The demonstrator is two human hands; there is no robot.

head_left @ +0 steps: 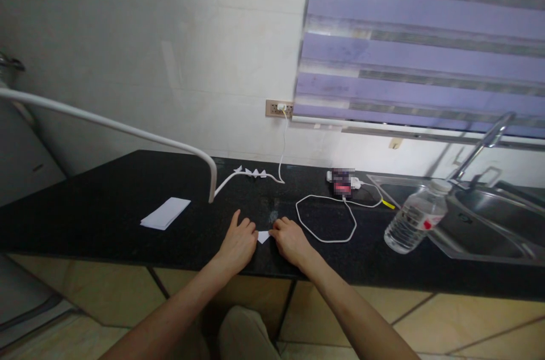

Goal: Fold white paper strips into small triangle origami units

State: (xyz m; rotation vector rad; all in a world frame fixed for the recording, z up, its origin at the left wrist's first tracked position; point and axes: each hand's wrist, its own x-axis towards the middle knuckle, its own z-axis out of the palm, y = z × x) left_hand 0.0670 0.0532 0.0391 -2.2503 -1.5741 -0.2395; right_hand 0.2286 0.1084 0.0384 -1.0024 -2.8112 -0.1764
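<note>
Between my two hands a small piece of folded white paper (263, 237) lies on the black countertop (204, 238), near its front edge; a pointed shape shows at its lower side. My left hand (238, 243) grips the paper's left end with fingers curled, while one digit sticks up and away. At the right end, the bent fingers of my right hand (292, 239) pinch the paper. Both fingertips partly cover it. Farther back, several small folded paper pieces (254, 172) stand in a row. Off to the left is a stack of white paper sheets (166, 213).
A white bent tube-like arm (128, 132) reaches in from the left, its end over the counter. On the right are a phone (342, 184) with a looped white cable (326, 241), a large water bottle (417, 217), and a metal sink (489, 224) with a faucet (481, 147).
</note>
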